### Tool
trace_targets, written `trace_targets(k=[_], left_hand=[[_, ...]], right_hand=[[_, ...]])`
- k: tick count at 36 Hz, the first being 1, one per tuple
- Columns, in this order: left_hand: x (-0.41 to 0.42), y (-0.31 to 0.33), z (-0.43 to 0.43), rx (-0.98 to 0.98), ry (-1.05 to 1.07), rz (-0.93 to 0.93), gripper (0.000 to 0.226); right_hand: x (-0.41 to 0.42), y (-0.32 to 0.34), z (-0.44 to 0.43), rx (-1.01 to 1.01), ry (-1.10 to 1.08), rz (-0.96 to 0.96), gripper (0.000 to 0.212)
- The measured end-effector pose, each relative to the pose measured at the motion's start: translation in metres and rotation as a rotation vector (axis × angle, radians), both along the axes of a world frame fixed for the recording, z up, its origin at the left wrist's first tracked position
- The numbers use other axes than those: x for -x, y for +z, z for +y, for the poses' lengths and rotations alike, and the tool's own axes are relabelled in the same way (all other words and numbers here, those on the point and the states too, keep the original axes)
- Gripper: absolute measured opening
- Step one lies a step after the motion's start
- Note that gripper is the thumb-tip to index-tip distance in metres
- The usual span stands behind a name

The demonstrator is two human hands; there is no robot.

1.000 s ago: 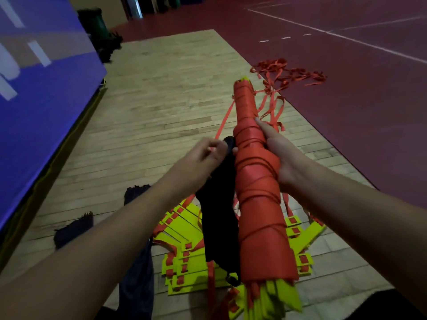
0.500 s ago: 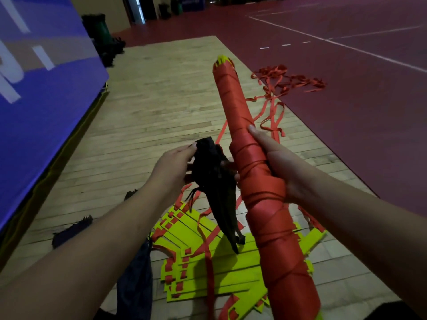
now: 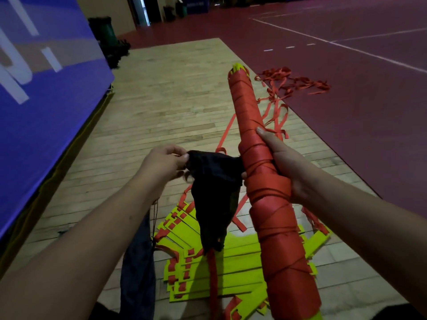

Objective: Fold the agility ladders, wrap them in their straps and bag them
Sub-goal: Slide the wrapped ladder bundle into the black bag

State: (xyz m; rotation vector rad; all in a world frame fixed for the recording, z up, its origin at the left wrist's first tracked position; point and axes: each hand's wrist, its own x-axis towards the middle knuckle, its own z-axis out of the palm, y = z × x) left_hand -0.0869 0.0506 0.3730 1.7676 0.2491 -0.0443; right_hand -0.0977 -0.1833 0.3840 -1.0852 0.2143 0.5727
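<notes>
My right hand (image 3: 285, 167) grips a folded ladder bundle (image 3: 265, 181), wound tight in red straps, its yellow rung tips showing at the far end. The bundle points away and slightly left. My left hand (image 3: 165, 163) pinches the top edge of a black drawstring bag (image 3: 213, 195). The bag's other edge is caught at my right thumb against the bundle, and its body hangs limp between my hands. On the floor below lies a second ladder (image 3: 215, 262), yellow rungs fanned out with red straps.
A heap of loose red straps (image 3: 293, 82) lies where the wood strip meets the red court. A dark cloth (image 3: 138, 262) hangs under my left forearm. A blue padded wall (image 3: 46, 100) runs along the left. Dark bins (image 3: 104, 31) stand far back.
My left hand has moved left, pulling the bag's top edge away from the bundle and stretching it wider. The bundle's far end has tilted further away and left.
</notes>
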Motion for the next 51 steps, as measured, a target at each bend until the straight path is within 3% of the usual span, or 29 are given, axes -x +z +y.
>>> trace_targets(k=[4,7,9,13,17,19,21,23,26,32,39,44,48,51], left_hand=[[-0.003,-0.005,0.012,-0.100,0.025,-0.025,0.009],[0.001,-0.003,0.000,-0.164,0.025,-0.130,0.022],[0.005,0.001,-0.012,-0.156,-0.066,-0.204,0.038],[0.009,0.001,-0.031,-0.208,-0.372,-0.234,0.043],[0.010,-0.003,-0.028,-0.404,-0.543,-0.293,0.019],[0.010,-0.003,-0.021,-0.419,-0.517,-0.234,0.020],[0.008,-0.002,-0.014,-0.413,-0.457,-0.219,0.004],[0.006,-0.002,-0.008,-0.429,-0.410,-0.245,0.012],[0.009,0.003,-0.007,-0.433,-0.393,-0.271,0.006],[0.012,-0.001,-0.009,-0.220,-0.350,-0.131,0.018],[0.012,-0.004,-0.023,0.217,0.005,0.028,0.015],[0.018,0.000,-0.037,0.393,-0.140,0.085,0.027],[0.021,0.002,-0.039,0.439,-0.226,0.114,0.019],[0.019,0.000,-0.034,0.389,-0.174,0.082,0.015]], right_hand=[[-0.001,0.003,-0.002,-0.010,0.003,0.006,0.046],[0.000,0.002,0.001,-0.047,0.013,0.030,0.045],[0.001,0.002,0.004,-0.066,0.017,0.040,0.044],[0.001,0.003,0.008,-0.103,0.031,0.055,0.043],[0.001,0.005,0.010,-0.106,0.030,0.075,0.044],[0.001,0.005,0.009,-0.094,0.029,0.073,0.045],[-0.001,0.003,0.007,-0.060,0.033,0.059,0.048],[-0.001,0.000,0.005,-0.021,0.050,0.053,0.048],[-0.001,-0.001,0.004,0.016,0.081,0.054,0.048],[0.000,0.001,0.008,0.001,0.068,0.040,0.048],[0.004,0.009,0.008,-0.094,0.065,0.034,0.045],[0.011,0.006,0.016,-0.055,0.090,0.005,0.044],[0.013,0.001,0.024,-0.068,0.094,0.009,0.043],[0.012,0.000,0.025,-0.082,0.072,0.036,0.044]])
